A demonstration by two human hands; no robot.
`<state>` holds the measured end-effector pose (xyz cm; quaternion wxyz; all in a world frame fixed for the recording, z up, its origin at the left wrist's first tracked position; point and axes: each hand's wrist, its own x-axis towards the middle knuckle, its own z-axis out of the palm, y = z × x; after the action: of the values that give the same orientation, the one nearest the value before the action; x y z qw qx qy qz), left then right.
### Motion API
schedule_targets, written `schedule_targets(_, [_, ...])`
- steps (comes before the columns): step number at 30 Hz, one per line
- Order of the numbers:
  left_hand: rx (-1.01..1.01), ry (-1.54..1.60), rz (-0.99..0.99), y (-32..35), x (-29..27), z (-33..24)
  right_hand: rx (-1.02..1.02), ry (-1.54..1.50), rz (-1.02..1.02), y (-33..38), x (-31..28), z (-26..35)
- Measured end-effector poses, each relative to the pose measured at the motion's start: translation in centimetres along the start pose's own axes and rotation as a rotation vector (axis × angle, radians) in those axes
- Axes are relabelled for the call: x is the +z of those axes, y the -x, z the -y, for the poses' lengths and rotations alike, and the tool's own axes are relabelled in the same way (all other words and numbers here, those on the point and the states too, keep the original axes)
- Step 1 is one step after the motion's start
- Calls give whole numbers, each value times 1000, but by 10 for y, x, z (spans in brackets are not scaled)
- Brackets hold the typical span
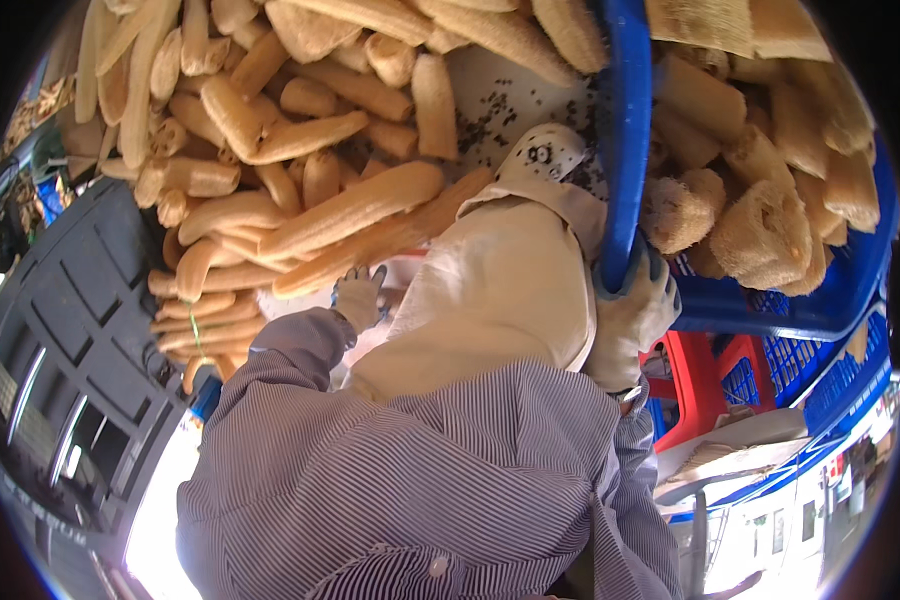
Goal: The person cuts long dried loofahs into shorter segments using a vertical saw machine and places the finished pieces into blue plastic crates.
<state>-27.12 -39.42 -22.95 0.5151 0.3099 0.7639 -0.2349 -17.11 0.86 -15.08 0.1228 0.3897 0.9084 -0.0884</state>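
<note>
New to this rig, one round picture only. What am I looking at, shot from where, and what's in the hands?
No machine here: a person works by hand, wearing gloves. The picture comes from a fisheye camera on their head looking down, so straight edges bend and the striped shirt fills the bottom.

Ahead and to the left is a heap of long tan gourds, probably dried loofahs. Dark specks are scattered on the pale surface near a shoe.

The right hand grips the rim of a blue basket containing shorter tan pieces. The left hand is beside the heap, fingers spread, apparently holding nothing.
</note>
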Motion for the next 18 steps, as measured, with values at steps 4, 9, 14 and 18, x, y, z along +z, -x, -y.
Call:
schedule_targets(4, [123,80,109,-31,-8,10,-21,-8,-10,11,-5,4])
schedule_targets(9, [307,83,-279,-56,-23,23,-28,-44,-96,24,4,11])
schedule_targets(14, [342,-401,-1060,-178,116,57,-311,-458,-425,69,7,-28])
schedule_targets(18, [320,-41,-716,-105,45,30,50,-982,-238,142,-3,-41])
